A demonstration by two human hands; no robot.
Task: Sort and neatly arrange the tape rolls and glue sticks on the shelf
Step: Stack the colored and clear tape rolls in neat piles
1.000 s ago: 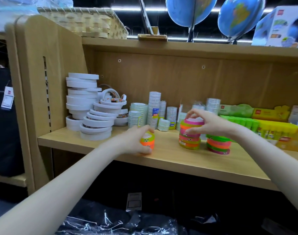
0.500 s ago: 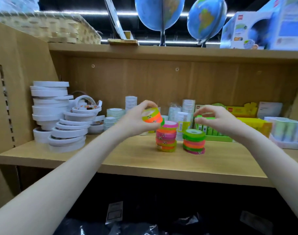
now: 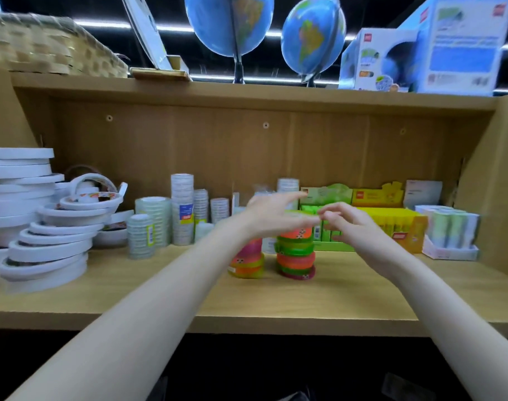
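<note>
Two stacks of neon tape rolls stand mid-shelf: a lower pink, orange and yellow stack (image 3: 247,260) and a taller green and orange stack (image 3: 296,256). My left hand (image 3: 268,217) reaches across the lower stack, its fingers stretched out over the yellow-green roll (image 3: 300,218) on top of the taller stack. My right hand (image 3: 344,225) hovers just right of that top roll, fingers loosely curled and holding nothing. Both hands are motion-blurred. Open boxes of glue sticks, green (image 3: 325,237) and yellow (image 3: 391,224), stand behind on the right.
Leaning piles of white tape rolls (image 3: 44,227) fill the left end of the wooden shelf (image 3: 276,299). Stacks of clear tape (image 3: 183,209) line the back. A pale pack of sticks (image 3: 449,233) sits far right. Globes (image 3: 229,21), boxes and a basket (image 3: 44,44) stand on the upper shelf.
My left hand lifted the yellow and orange rolls from the shelf front and carried them right onto the taller stack. My right hand left the lower stack and moved beside the taller one.
</note>
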